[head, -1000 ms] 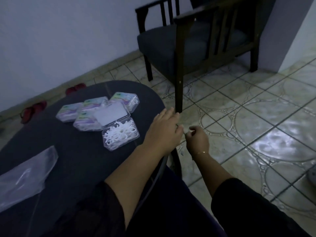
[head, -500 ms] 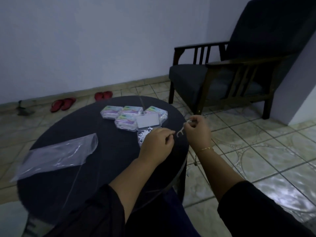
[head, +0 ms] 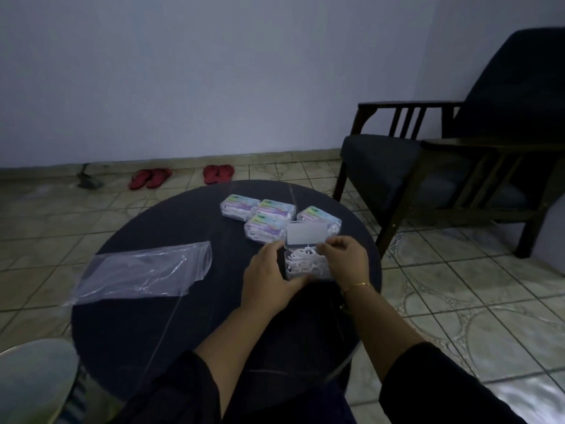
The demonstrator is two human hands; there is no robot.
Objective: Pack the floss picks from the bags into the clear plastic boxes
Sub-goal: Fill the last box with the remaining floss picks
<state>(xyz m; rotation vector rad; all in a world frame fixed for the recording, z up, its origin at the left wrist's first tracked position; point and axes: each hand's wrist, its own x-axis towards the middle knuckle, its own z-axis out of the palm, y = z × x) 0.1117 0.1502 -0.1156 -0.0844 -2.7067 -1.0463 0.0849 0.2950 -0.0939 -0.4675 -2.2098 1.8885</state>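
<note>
An open clear plastic box (head: pixel 307 266) full of white floss picks sits on the dark round table (head: pixel 159 301), its lid (head: pixel 306 235) raised behind it. My left hand (head: pixel 270 278) grips the box's left side, thumb along its near edge. My right hand (head: pixel 345 258) holds the right side, fingertips at the lid's lower corner. Several closed, filled boxes (head: pixel 266 215) with coloured labels lie just beyond. An empty clear plastic bag (head: pixel 143 272) lies flat at the table's left.
A dark wooden armchair (head: pixel 443 166) stands to the right of the table. Two pairs of red sandals (head: pixel 183 176) lie by the far wall on the tiled floor. A pale rounded object (head: pixel 30 381) fills the bottom left corner.
One second ago my hands were at the table's right edge, then held a single floss pick between them. Now both have come to the open box and hold its sides.
</note>
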